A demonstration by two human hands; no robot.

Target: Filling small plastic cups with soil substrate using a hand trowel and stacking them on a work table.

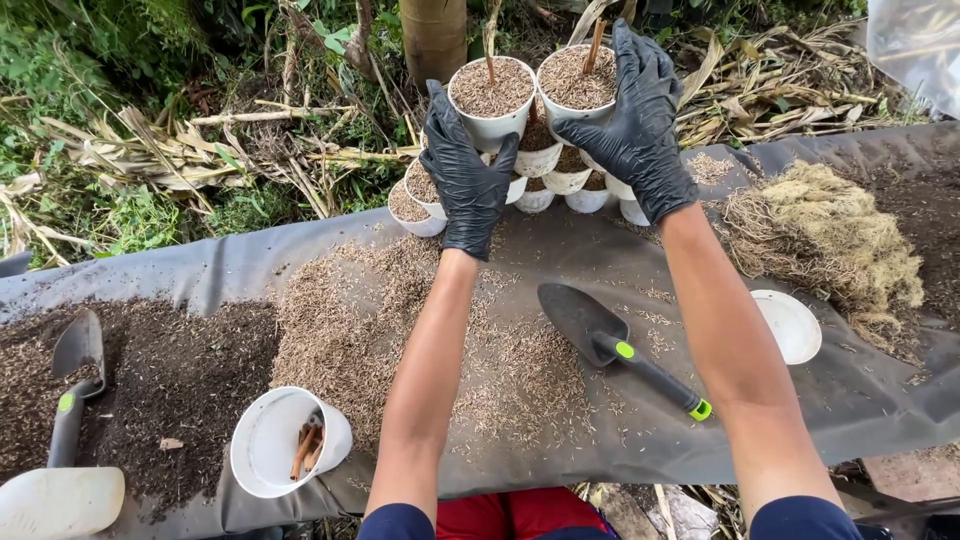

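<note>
Both my hands wear black gloves. My left hand point(465, 175) grips a white cup point(490, 100) filled with brown husk, a thin stick standing in it. My right hand point(632, 120) wraps around a second filled white cup point(575, 88), also with a stick in it. Both cups sit on top of a stack of several similar filled cups point(545, 175) at the far edge of a grey sheet point(560, 250).
A black trowel with a green-tipped handle point(610, 345) lies between my arms. Loose husk point(345, 320) and dark soil point(170, 380) cover the sheet's left side, beside another trowel point(72, 390), a tipped cup with sticks point(288, 440) and a white jug point(60, 500). Fibrous moss point(830, 240) and a white lid point(792, 325) lie right.
</note>
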